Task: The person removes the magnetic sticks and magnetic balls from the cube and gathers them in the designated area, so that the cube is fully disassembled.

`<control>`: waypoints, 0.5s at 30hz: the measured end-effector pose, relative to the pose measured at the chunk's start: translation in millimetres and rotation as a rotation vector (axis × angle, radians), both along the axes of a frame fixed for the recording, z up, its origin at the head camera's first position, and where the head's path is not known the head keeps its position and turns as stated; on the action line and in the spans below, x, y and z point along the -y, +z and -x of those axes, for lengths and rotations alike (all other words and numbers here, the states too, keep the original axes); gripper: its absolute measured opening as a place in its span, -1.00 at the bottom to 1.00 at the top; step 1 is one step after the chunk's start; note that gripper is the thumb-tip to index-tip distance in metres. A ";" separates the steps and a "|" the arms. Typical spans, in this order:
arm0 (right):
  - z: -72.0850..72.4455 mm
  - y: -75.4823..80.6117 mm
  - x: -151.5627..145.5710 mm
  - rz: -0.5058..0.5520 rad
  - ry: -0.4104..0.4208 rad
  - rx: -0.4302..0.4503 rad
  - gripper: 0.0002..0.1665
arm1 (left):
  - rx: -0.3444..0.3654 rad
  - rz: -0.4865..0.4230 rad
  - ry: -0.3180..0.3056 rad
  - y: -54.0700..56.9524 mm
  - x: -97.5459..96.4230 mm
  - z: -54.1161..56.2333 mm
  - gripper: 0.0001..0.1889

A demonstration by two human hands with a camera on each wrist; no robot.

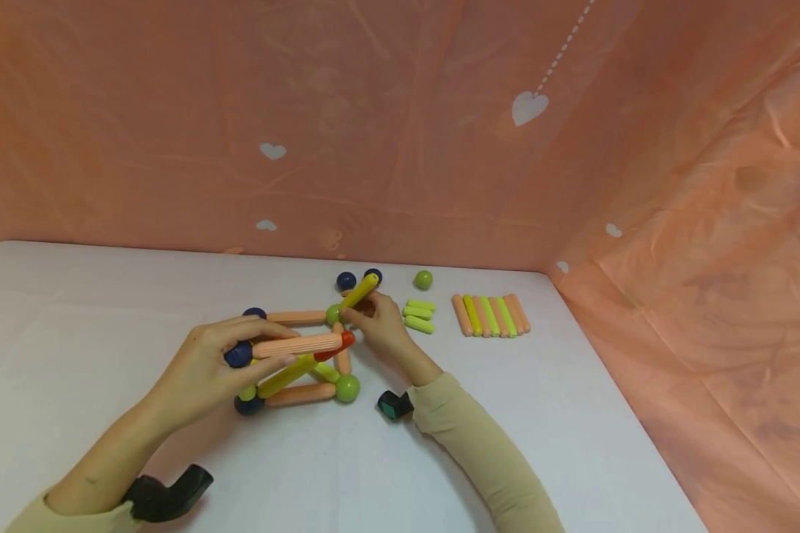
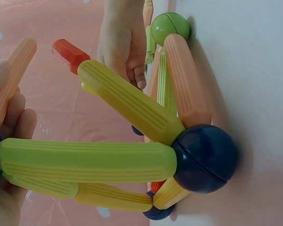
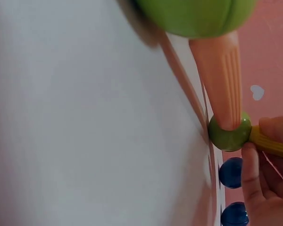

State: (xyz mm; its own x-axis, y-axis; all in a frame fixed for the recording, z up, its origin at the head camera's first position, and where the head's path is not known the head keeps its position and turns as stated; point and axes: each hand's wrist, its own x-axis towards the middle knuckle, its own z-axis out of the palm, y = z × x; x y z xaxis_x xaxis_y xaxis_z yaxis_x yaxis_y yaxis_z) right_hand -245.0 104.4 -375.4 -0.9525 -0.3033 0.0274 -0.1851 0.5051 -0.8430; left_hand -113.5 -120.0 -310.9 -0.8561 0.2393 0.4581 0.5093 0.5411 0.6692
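Note:
On the white table stands a frame of ridged rods and balls. At its upper left, my left hand [image 1: 196, 370] grips a peach rod [image 1: 300, 346], whose near end meets a dark blue ball [image 1: 239, 354]. A short red rod [image 1: 344, 342] shows at the rod's other end. In the left wrist view, a light green rod [image 2: 87, 160] runs from the held ball to a lower blue ball [image 2: 206, 158]. My right hand [image 1: 381, 326] pinches a yellow rod [image 1: 361, 290], which slants up from the far green ball [image 1: 335, 314]; in the right wrist view its end meets that ball.
Behind the right hand lie two blue balls [image 1: 346, 281] and a green ball [image 1: 424, 280]. Short light green rods [image 1: 418, 323] lie to the right, beside a row of several longer rods [image 1: 492, 316]. A pink cloth [image 1: 400, 133] with white hearts hangs behind the table.

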 end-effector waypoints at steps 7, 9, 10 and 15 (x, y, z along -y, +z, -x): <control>-0.5 4.0 -4.4 -0.057 0.015 -0.054 -0.68 | -0.004 0.004 -0.001 -0.2 -1.5 0.6 -0.75; -0.4 5.4 -7.8 -0.044 0.008 -0.057 -0.67 | -0.002 0.005 -0.001 -0.5 -1.7 0.8 -0.74; -0.7 6.6 -10.2 -0.037 0.002 -0.058 -0.67 | 0.001 0.005 0.000 -0.6 -1.7 0.8 -0.74; -6.9 15.1 -29.4 -0.029 -0.031 -0.028 -0.64 | 0.002 -0.010 0.003 -0.8 -1.6 0.0 -0.73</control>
